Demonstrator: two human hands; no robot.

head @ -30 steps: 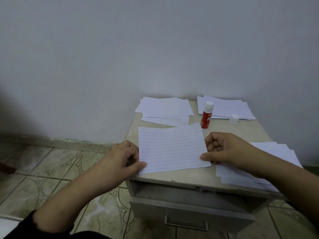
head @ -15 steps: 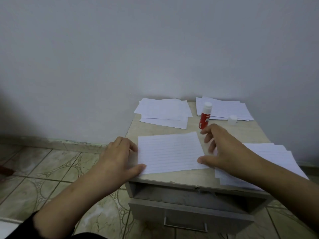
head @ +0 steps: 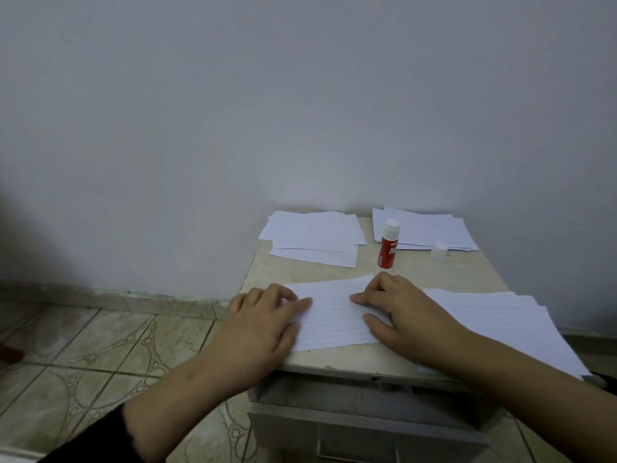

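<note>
1. Dark sleeve (head: 90, 439), near left corner, on the left forearm.
2. Grey drawer (head: 350, 392), open, at the near front of the desk.
3. Small beige stone-topped desk (head: 444, 272), set against the wall.
4. Left hand (head: 263, 322), lying flat across the left edge of the single sheet. Its fingers (head: 300, 304) are straight and close together, and press on the paper without gripping it.
5. Right hand (head: 404, 315), lying flat on the right part of the same sheet. Its fingers (head: 362, 298) are straight and slightly apart, pointing left, with the thumb lower down. It presses and does not grip.
6. Single white lined paper sheet (head: 337, 319), flat on the near middle of the desk between and under both hands. Its near edge lies close to the desk's front edge.
7. Loose stack of white lined sheets (head: 500, 319), near right of the desk, partly under the right forearm.
8. Red glue stick with a white top (head: 387, 243), upright, just beyond the single sheet.
9. Small translucent white cap (head: 439, 250), right of the glue stick.
10. Pile of white sheets (head: 314, 237), far left.
11. Second pile of white sheets (head: 430, 230), far right, behind the glue stick.
12. Patterned tiled floor (head: 100, 345), left of the desk.
</note>
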